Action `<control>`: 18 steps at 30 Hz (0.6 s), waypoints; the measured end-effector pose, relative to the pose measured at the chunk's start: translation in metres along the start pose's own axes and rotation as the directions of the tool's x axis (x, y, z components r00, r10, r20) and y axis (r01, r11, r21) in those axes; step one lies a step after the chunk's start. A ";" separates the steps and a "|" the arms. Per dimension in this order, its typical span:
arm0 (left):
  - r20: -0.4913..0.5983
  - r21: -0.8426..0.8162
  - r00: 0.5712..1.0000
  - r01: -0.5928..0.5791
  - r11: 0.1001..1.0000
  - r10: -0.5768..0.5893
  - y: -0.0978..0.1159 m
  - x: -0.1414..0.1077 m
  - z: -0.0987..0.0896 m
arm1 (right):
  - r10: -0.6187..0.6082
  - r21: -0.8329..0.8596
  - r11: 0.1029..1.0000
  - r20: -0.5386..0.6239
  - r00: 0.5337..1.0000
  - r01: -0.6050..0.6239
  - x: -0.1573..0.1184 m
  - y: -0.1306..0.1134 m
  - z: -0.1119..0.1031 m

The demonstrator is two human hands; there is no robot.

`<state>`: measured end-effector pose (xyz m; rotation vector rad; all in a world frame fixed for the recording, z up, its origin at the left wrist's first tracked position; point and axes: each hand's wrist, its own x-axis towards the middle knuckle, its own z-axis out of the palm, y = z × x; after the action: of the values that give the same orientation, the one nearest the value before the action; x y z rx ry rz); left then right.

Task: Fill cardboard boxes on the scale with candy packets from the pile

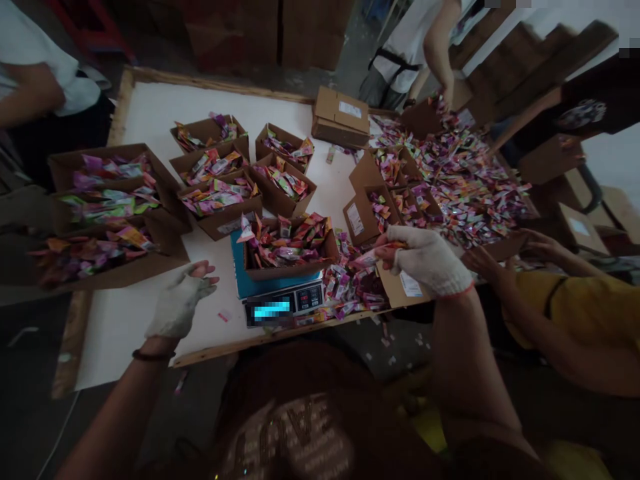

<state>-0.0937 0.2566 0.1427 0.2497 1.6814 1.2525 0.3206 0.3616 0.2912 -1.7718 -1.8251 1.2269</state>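
My right hand [425,259], in a white fingerless-tipped work glove, pinches a small pink candy packet [369,256] to the right of the scale. A cardboard box [290,268] full of colourful packets sits on the blue-topped digital scale [270,287], whose display is lit. To the left of the scale, my left hand [183,300], gloved the same way, hovers over the white tabletop with its fingers apart and nothing in them. Loose packets [345,290] lie heaped between the scale and my right hand.
Filled boxes [215,217] stand left and behind the scale. A closed carton [341,117] rests at the far edge. A large packet pile [465,180] covers the right side. Co-workers stand around; a yellow-sleeved person [575,307] works close on my right. The table's wooden rim [220,350] runs nearest me.
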 end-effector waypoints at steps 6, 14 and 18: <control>0.083 0.021 0.990 -0.112 0.993 0.110 0.045 0.002 0.039 | 0.351 -0.318 0.844 -0.281 0.893 -0.432 -0.004 0.126 0.017; 0.107 0.057 0.990 -0.100 0.993 0.093 0.077 -0.001 0.053 | 0.589 -0.441 0.579 -0.356 0.725 -0.686 -0.017 0.209 0.048; 0.263 0.285 0.964 -0.042 0.957 -0.036 0.076 -0.005 0.071 | 0.513 -0.410 0.633 -0.414 0.752 -0.657 -0.013 0.226 -0.017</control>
<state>-0.0629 0.3310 0.2093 0.5726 1.6225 0.9238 0.4836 0.3246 0.1370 -2.8712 -1.5513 0.5929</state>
